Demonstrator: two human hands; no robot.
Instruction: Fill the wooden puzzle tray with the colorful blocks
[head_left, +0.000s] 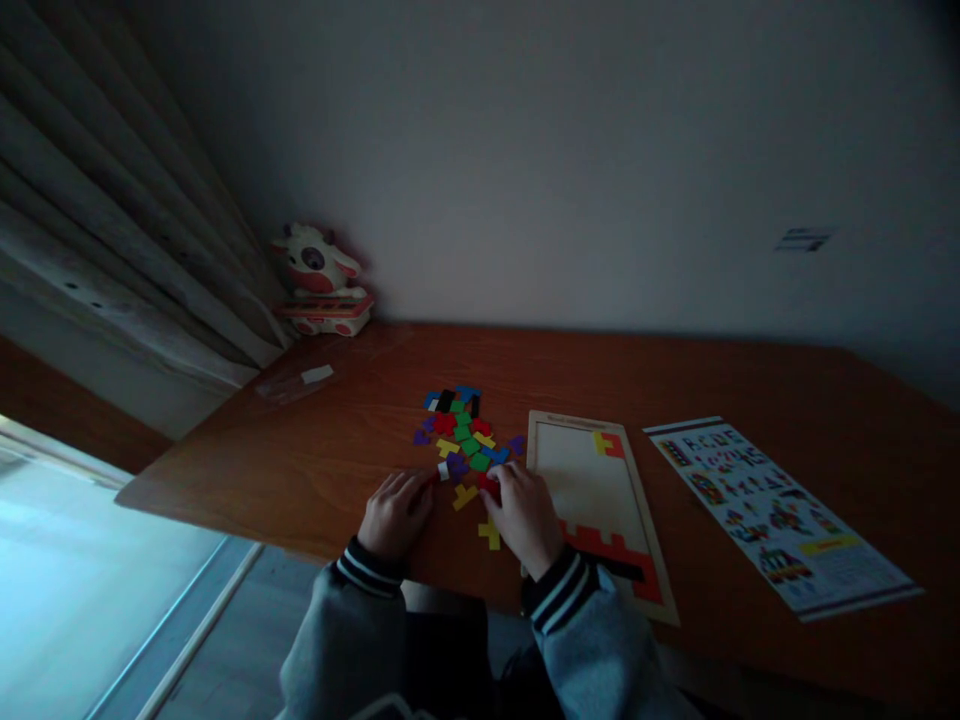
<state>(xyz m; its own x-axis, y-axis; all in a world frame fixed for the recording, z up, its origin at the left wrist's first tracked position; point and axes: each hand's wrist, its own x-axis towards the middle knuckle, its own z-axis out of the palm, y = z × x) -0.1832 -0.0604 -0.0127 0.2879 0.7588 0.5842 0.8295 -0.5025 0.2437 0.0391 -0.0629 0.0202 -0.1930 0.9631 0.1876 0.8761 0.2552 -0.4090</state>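
My right hand [526, 512] has its thumb and fingers closed on a red puzzle piece [487, 484] at the near side of a loose pile. My left hand [396, 514] rests on the table to the left, its fingers curled together. A bit of red shows at its fingertips, too small to make out. Beside those fingertips lie a white piece [443, 471] and a purple piece [456, 466]. Two yellow pieces, a T-shaped one [464, 497] and a cross [490, 533], lie between the hands. Green pieces [470, 446] fill the pile's middle.
A wooden puzzle tray [577, 470] holds red, black and yellow pieces along its near end and far right corner. Right of it lies a printed pattern sheet [780, 515]. A cow-shaped toy keyboard [322, 280] and a clear plastic bag [289, 385] are at the back left.
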